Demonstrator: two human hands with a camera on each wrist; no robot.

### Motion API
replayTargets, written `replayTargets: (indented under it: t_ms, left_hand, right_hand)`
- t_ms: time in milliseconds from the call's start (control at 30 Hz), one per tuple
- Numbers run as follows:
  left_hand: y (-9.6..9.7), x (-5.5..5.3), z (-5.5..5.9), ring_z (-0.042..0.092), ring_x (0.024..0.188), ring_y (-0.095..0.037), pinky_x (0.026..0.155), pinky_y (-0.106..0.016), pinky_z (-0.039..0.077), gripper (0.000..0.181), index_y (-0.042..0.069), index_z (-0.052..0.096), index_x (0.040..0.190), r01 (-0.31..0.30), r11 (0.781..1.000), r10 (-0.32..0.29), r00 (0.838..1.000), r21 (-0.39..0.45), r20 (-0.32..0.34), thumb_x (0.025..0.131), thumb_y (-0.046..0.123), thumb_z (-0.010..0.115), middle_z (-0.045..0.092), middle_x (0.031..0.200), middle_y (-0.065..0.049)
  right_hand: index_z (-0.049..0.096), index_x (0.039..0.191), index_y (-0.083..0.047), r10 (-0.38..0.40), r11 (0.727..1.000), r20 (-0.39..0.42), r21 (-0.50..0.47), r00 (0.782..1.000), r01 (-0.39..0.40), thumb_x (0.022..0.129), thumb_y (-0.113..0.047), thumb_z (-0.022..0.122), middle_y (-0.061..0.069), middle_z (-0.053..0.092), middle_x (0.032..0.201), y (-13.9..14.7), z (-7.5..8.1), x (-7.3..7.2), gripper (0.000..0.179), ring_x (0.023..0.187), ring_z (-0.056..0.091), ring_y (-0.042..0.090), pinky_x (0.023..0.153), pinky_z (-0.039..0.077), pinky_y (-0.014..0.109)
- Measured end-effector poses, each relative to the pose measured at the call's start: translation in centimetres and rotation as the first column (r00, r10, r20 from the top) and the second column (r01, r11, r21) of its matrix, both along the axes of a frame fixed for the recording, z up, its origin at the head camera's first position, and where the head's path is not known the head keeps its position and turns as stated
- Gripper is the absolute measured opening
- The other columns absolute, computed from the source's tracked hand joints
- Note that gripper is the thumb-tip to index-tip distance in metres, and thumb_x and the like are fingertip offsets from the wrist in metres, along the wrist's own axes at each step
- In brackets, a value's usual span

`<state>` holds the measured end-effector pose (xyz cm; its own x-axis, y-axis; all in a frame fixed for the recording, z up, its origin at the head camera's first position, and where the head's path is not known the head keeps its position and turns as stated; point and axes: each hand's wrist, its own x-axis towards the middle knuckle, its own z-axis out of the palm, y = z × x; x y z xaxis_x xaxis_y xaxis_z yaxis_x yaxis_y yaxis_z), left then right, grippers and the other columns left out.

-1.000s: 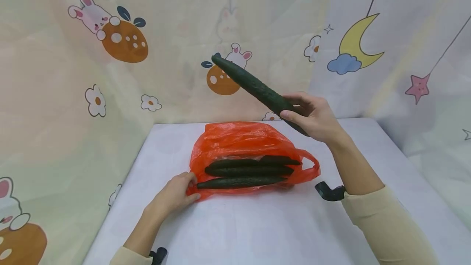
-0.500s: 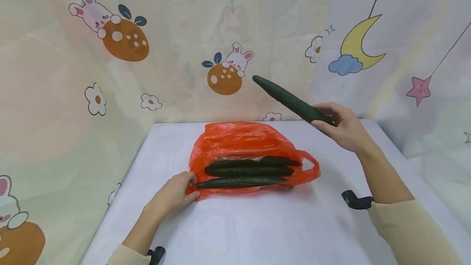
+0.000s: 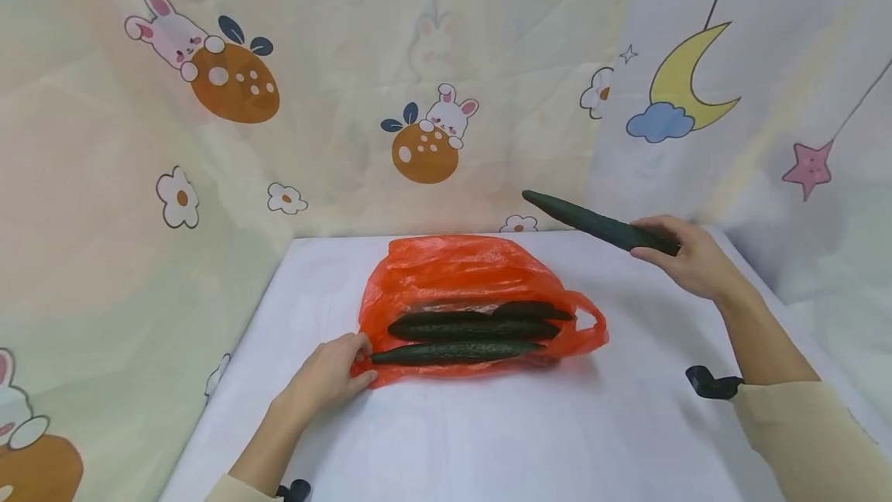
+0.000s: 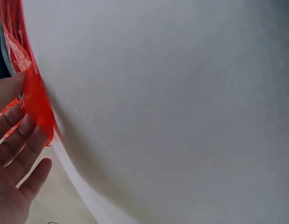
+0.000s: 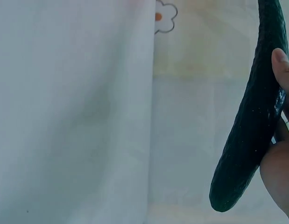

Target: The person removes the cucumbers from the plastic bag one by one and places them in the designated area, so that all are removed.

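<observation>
My right hand (image 3: 697,260) grips a dark green cucumber (image 3: 588,219) near one end, raised above the right back of the table with its other end pointing left. Thumb and fingers wrap the cucumber (image 5: 247,121) in the right wrist view. On the table lies a red plastic bag (image 3: 467,269) with several cucumbers (image 3: 460,352) lying lengthwise in its open side. My left hand (image 3: 331,374) pinches the bag's left edge, close to the tip of the front cucumber. In the left wrist view, thin red plastic (image 4: 38,100) sits between the left thumb and fingers.
A white-covered table (image 3: 481,440) stands against a printed cloth backdrop (image 3: 334,115) at the back and sides. The bag's loop handle (image 3: 592,328) sticks out to the right. Black wrist-camera mounts (image 3: 714,383) show by the sleeves.
My right hand has carried the cucumber to the right and lower, and the cucumber now lies flatter. My left hand stays at the bag's left edge.
</observation>
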<state>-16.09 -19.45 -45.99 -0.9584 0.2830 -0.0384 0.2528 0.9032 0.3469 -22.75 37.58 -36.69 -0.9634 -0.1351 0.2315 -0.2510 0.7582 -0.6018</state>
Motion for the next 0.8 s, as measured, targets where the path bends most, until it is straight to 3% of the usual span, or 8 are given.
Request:
replayTargets:
  t_ms: [167,267,467,800]
  left_hand:
    - [-0.3,0.2,0.1,0.054,0.075,-0.009,0.075,-0.031,0.053,0.032,0.021,0.064,0.101,0.001,1.0,-0.001,1.0,-0.002,-0.009,0.081,0.03,0.088,0.059,0.086,0.01]
    - [-0.4,0.4,0.0,0.053,0.074,-0.009,0.075,-0.031,0.053,0.031,0.021,0.064,0.101,0.006,1.0,-0.006,1.0,-0.007,0.002,0.082,0.03,0.087,0.059,0.086,0.01]
    - [-0.5,0.7,-0.3,0.052,0.072,-0.008,0.073,-0.03,0.052,0.029,0.023,0.064,0.1,0.0,1.0,0.0,1.0,-0.002,0.03,0.083,0.03,0.086,0.057,0.084,0.011]
    - [-0.4,0.5,-0.1,0.052,0.073,-0.007,0.074,-0.031,0.053,0.031,0.022,0.064,0.101,0.022,1.0,-0.022,1.0,0.001,-0.019,0.083,0.03,0.087,0.059,0.087,0.011]
  right_hand:
    - [0.056,0.142,-0.011,-0.03,0.998,0.019,0.059,0.999,0.029,0.098,-0.035,0.071,0.022,0.056,0.138,1.8,-1.7,-0.9,0.053,0.115,0.052,0.04,0.085,0.055,0.041]
    - [0.056,0.142,-0.01,-0.02,0.995,0.024,0.094,1.0,0.018,0.099,-0.033,0.07,0.026,0.056,0.139,2.6,-2.9,-1.0,0.051,0.116,0.052,0.044,0.089,0.052,0.063]
    - [0.056,0.142,-0.007,0.024,0.993,0.036,0.112,0.999,-0.028,0.1,-0.028,0.07,0.028,0.055,0.14,3.2,-4.1,-1.6,0.049,0.117,0.053,0.047,0.092,0.049,0.068]
    - [0.054,0.138,-0.004,0.045,0.985,0.092,0.164,0.995,-0.06,0.099,-0.022,0.07,0.03,0.054,0.138,4.6,-5.3,-3.5,0.046,0.12,0.05,0.05,0.098,0.041,0.072]
